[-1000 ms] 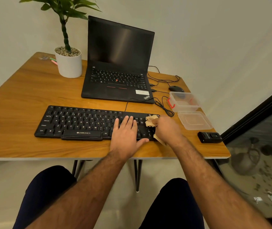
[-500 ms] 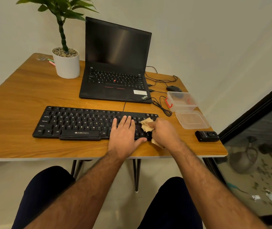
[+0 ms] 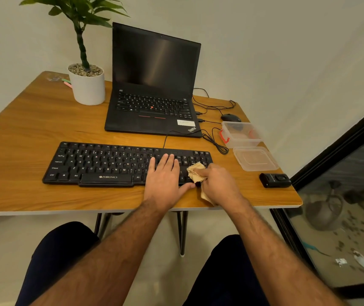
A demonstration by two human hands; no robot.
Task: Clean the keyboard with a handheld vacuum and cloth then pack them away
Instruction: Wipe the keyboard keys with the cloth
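Over the last second my right hand [image 3: 217,184] comes toward me along the right end of the keyboard [image 3: 101,163], drawing the tan cloth [image 3: 196,174] from the upper keys of the number block down to its lower rows. More of the crumpled cloth now shows left of my knuckles, beside my left thumb. My left hand [image 3: 165,175] lies as it did. My head shifts too, so the whole worktop [image 3: 33,129] sits slightly differently in the frame, the keyboard a little further left.
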